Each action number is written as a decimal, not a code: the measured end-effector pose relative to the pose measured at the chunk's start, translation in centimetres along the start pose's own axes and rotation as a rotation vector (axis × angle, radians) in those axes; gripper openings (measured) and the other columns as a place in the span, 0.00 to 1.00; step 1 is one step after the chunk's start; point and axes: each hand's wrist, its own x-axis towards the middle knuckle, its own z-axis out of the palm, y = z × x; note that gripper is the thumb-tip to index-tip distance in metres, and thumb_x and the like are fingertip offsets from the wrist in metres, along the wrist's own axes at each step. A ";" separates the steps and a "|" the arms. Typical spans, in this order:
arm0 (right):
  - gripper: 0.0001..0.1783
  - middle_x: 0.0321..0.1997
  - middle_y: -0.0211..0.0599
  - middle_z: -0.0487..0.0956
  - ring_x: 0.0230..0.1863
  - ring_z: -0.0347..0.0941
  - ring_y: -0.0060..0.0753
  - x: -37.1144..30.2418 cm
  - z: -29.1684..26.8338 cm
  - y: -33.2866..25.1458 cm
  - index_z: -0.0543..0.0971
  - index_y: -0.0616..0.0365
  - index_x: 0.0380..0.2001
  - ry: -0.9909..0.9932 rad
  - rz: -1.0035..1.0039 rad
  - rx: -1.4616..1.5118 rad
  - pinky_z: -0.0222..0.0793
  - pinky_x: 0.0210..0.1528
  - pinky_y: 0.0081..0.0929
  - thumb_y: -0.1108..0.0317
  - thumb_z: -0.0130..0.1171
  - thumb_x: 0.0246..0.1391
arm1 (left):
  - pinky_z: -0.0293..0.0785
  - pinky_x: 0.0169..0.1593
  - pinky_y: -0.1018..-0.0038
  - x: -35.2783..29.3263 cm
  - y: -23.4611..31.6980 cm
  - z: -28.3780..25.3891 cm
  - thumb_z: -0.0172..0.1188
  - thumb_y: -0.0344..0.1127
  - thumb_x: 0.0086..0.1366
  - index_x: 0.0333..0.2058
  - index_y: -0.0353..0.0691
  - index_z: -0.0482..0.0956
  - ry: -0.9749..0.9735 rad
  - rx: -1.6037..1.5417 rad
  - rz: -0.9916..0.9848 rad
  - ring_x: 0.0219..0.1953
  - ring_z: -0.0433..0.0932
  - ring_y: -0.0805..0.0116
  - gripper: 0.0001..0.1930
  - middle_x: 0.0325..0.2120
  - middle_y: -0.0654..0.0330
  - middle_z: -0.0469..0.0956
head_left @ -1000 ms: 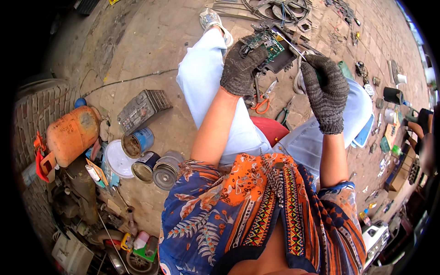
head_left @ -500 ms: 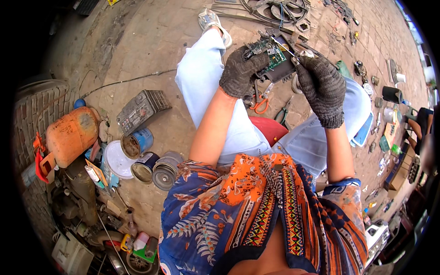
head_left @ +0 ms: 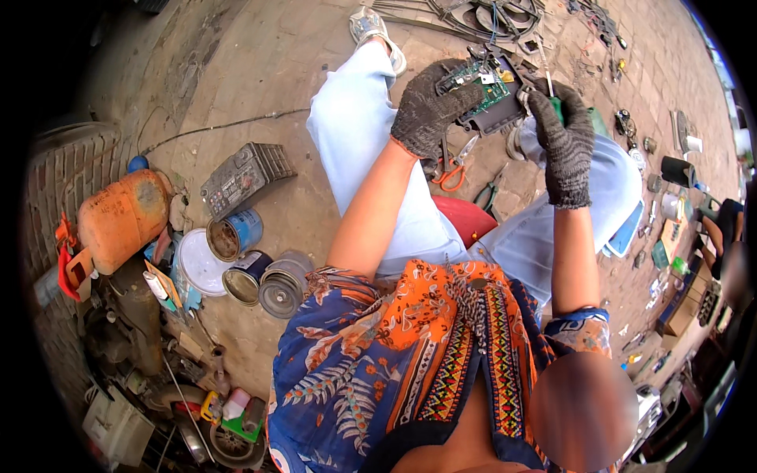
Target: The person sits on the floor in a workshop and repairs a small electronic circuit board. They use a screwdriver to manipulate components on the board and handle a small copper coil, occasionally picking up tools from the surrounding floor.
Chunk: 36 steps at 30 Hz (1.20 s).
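My left hand (head_left: 432, 110), in a dark grey knit glove, is closed on a black plastic housing (head_left: 490, 122) with a green circuit board (head_left: 495, 93) in it. The thumb lies over the board's near left side. My right hand (head_left: 566, 146), gloved the same way, grips a screwdriver (head_left: 546, 65), its thin metal shaft pointing away from me, clear of the board. Some green of its handle shows between the fingers. The right thumb and fingertips are close by the housing's right edge; whether they touch it I cannot tell.
Orange-handled scissors (head_left: 449, 178) and pliers (head_left: 489, 194) lie between my legs. Leftward are a grey battery-like case (head_left: 244, 181), open cans (head_left: 236, 235) and an orange gas cylinder (head_left: 124, 221). A fan frame (head_left: 481, 17) lies beyond. Scattered parts and another person (head_left: 721, 229) are at right.
The screwdriver's tip has come off the board; its shaft has swung from leaning left across the board to pointing away from me. The housing and both hands have shifted slightly right.
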 end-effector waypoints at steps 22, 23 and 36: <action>0.33 0.33 0.40 0.78 0.35 0.75 0.32 -1.4 3.0 -0.7 0.76 0.62 0.41 -0.115 -0.133 -0.262 0.70 0.40 0.28 0.50 0.72 0.36 | 0.75 0.45 0.69 -0.5 -1.0 0.7 0.69 0.35 0.49 0.63 0.35 0.49 0.070 0.741 0.398 0.44 0.78 0.58 0.47 0.44 0.49 0.76; 0.32 0.32 0.40 0.78 0.34 0.75 0.33 -1.4 3.0 -0.9 0.76 0.61 0.40 -0.123 -0.159 -0.281 0.70 0.40 0.28 0.50 0.72 0.36 | 0.75 0.45 0.70 -0.6 -0.7 0.8 0.68 0.35 0.49 0.64 0.35 0.46 0.099 0.867 0.360 0.43 0.79 0.58 0.48 0.43 0.49 0.77; 0.27 0.29 0.37 0.78 0.28 0.75 0.29 -1.9 3.0 -2.2 0.78 0.57 0.37 -0.105 -0.343 -0.301 0.72 0.34 0.27 0.53 0.73 0.35 | 0.77 0.35 0.67 -0.1 -2.2 0.0 0.66 0.39 0.49 0.62 0.27 0.44 0.081 0.851 0.597 0.34 0.81 0.53 0.50 0.36 0.52 0.80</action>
